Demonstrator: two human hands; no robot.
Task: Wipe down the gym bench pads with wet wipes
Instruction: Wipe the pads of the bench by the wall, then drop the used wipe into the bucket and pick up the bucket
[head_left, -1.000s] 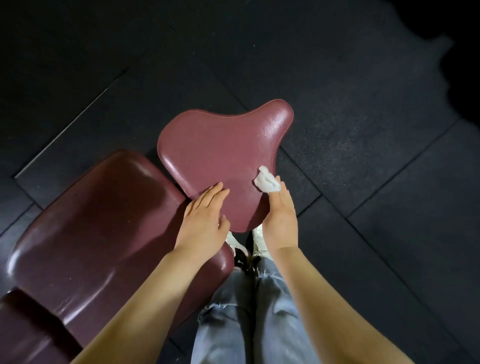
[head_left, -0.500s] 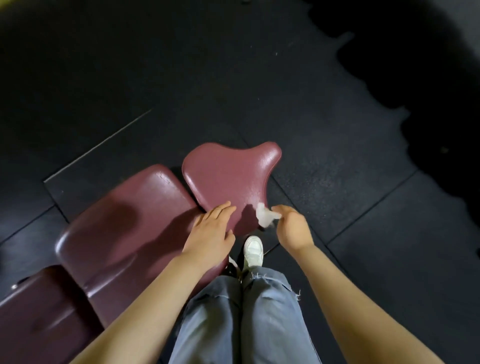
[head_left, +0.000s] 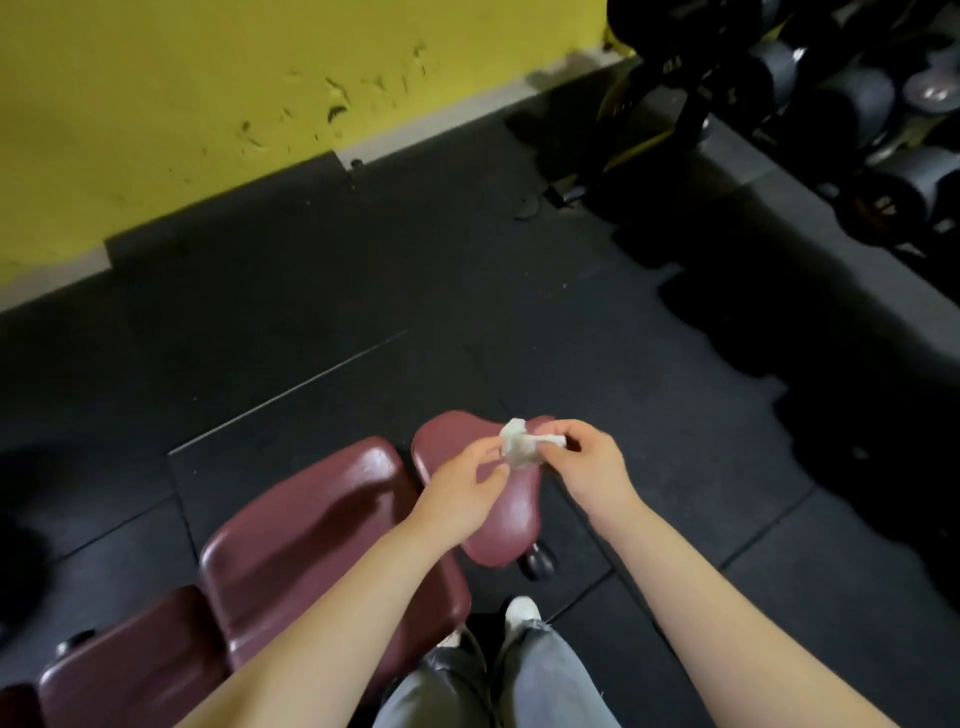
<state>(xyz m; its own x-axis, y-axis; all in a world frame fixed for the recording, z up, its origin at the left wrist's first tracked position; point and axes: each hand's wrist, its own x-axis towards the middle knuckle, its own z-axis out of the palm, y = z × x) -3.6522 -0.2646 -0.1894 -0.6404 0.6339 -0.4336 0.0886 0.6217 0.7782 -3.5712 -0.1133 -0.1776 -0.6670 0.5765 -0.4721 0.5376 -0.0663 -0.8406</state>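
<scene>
The scene is looking dim overall, with the black rubber floor (head_left: 363, 291) swallowing most of the light. The yellow wall (head_left: 182, 93) is catching the brightest illumination at the top left. Soft highlights are gleaming on the maroon pads (head_left: 322, 525), suggesting light falling from overhead, while arm shadows are streaking across them. The dumbbell rack (head_left: 831, 104) at the top right is sinking into murk and casting a dark, jagged shadow onto the floor. Straight floor seams are bowing toward the edges from the wide lens, and everything is appearing slightly soft, with motion blur smearing the whole frame.
</scene>
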